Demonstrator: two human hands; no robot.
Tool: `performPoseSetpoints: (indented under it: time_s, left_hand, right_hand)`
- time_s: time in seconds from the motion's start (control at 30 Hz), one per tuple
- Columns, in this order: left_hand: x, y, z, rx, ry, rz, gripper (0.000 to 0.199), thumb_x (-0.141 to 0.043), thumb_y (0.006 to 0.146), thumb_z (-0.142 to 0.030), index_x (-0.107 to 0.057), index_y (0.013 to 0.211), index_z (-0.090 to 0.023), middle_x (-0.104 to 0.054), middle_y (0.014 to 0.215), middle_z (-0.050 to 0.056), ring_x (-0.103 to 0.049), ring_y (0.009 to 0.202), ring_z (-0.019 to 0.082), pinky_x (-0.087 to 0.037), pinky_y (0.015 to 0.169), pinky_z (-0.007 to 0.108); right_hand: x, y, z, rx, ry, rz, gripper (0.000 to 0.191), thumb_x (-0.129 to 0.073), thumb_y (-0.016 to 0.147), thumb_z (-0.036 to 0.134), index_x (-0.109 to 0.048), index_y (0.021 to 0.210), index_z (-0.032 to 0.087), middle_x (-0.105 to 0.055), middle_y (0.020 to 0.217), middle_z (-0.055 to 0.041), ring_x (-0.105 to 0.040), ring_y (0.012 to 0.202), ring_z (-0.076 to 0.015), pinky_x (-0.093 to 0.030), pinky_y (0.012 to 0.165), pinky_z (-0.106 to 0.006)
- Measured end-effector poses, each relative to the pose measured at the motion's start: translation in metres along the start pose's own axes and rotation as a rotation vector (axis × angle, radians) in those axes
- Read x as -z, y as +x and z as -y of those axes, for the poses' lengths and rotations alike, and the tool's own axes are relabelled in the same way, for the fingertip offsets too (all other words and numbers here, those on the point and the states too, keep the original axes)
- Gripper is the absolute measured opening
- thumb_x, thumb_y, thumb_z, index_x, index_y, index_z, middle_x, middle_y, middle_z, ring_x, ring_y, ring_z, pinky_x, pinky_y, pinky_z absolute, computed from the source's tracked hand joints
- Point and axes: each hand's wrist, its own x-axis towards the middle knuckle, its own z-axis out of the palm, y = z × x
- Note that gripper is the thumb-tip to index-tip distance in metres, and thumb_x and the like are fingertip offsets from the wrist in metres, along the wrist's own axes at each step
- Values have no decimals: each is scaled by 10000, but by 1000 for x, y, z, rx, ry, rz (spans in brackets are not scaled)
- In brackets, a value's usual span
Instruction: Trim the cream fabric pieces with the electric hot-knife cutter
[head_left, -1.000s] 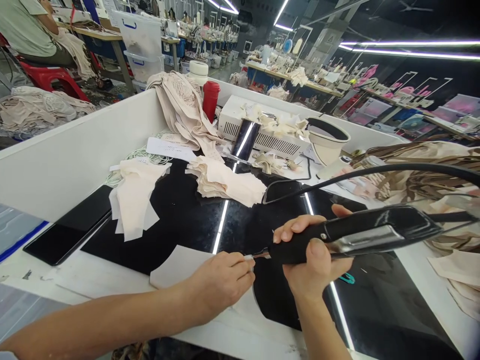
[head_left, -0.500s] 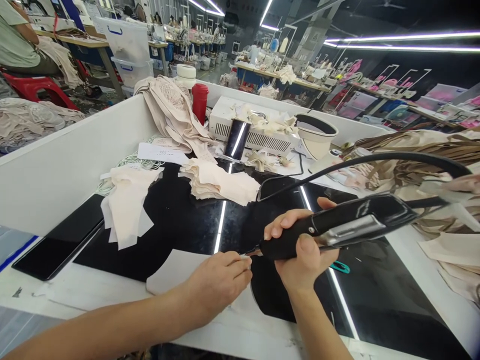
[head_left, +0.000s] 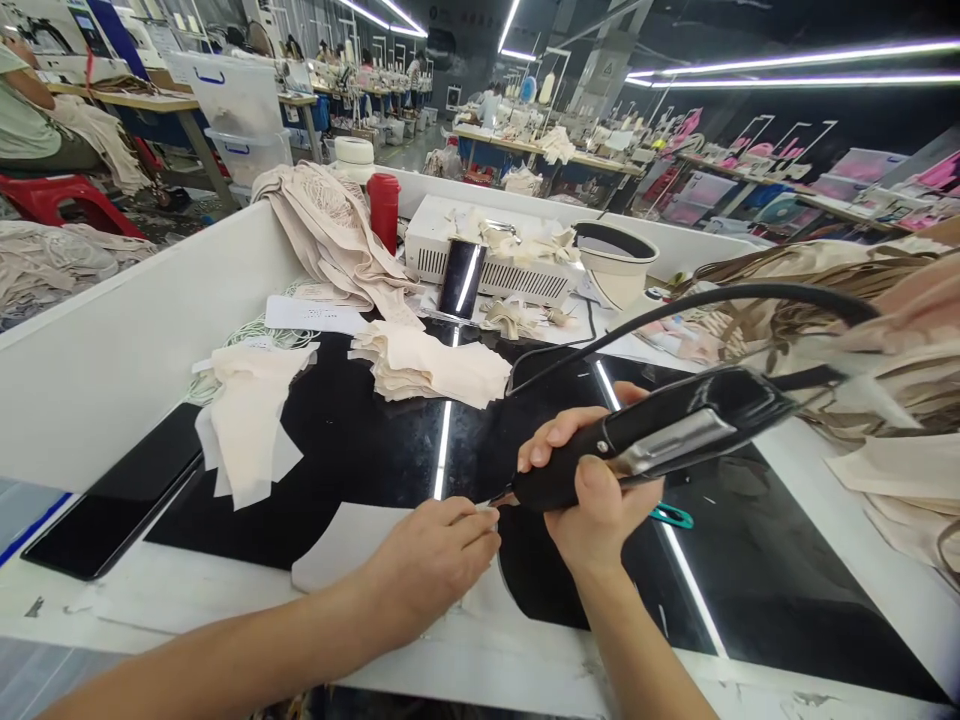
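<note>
My right hand [head_left: 600,500] is wrapped round a black corded handheld tool [head_left: 660,430] with a silver metal lever along its side. The tool's narrow tip points left and meets the fingertips of my left hand [head_left: 442,560]. Those fingers are pinched on a small white piece [head_left: 491,508], mostly hidden by the fingers. Beneath my left hand lies a flat pale sheet [head_left: 349,545] with a curved edge, on a glossy black board [head_left: 390,465]. Just right of my right hand, a small teal clip-like object [head_left: 673,515] rests on the board.
Stacked cream fabric pieces [head_left: 435,365] lie ahead, with more cream pieces [head_left: 251,420] at left. Behind stand a red bottle [head_left: 384,212], a white vented box [head_left: 487,265] and a cream round container [head_left: 615,262]. The tool's black cord [head_left: 720,295] arches rightward towards heaped fabric strips.
The whole view has shifted slightly. My hands keep the same grip, with the tool tip still at my left fingertips; the tool's rear end sits a little further left in view.
</note>
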Motion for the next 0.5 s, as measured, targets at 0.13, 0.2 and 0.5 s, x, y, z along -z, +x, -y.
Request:
performPoseSetpoints:
  time_s: [0.13,0.2,0.5]
  left_hand:
    - [5,-1,18,56,20,88,182,-557,1036,-86,-627,1193,-147,-685,1304,88,-648,1086,226,-537,806,348]
    - [7,-1,29,82,67,90,193,-554,1053,-117,-614,1235,-139,-677,1317,108,-644,1130,243,-540,867,370]
    - [21,6,17,-70,-112,-66,183,-475,1102,-136,-644,1170,-132,-713,1192,76,-648,1108,205,-548,976,359]
  right_hand:
    - [7,3,14,14,-19,-34,494,-811,845,355,-561,1266,292,-648,811,52,-608,564,-135,-549,488,-282]
    - [13,2,21,1,-41,-54,505,-820,835,365,-566,1265,294,-646,799,56,-606,553,-140,-554,477,-291]
    - [32,-16,31,19,-42,-59,498,-822,857,353,-592,1294,296,-660,827,40,-618,567,-144,-561,475,-295]
